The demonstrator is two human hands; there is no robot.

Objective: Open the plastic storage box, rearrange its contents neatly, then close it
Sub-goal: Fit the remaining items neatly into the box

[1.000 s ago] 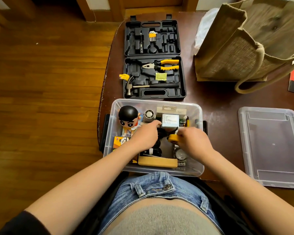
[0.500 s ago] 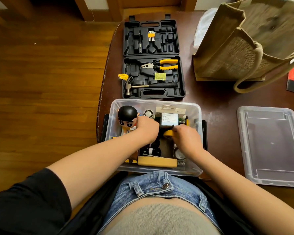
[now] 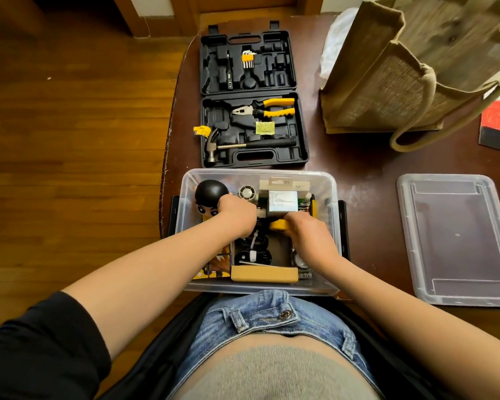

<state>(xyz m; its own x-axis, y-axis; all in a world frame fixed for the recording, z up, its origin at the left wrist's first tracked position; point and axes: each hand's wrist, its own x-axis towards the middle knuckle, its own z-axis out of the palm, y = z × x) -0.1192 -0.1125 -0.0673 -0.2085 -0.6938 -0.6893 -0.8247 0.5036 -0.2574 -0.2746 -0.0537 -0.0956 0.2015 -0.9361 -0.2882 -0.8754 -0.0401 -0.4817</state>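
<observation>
Rearranging inside the open plastic storage box (image 3: 328,186): the yellow item (image 3: 278,225), held in the right hand (image 3: 308,238) fingers, is best seated flat while the left hand (image 3: 237,215), fingers curled on something hidden, steadies neighbouring contents.

Both hands reach into the open storage box (image 3: 331,194) on the tabletop (image 3: 367,174): the left hand (image 3: 237,215) beside a figurine (image 3: 210,196), the right hand (image 3: 309,238) gripping a yellow object (image 3: 277,225). The lid (image 3: 456,238) lies to the right.

Soft, even light lit my view; the lid (image 3: 459,241) showed faint glare, and the wide-angle edges bowed and blurred.
</observation>
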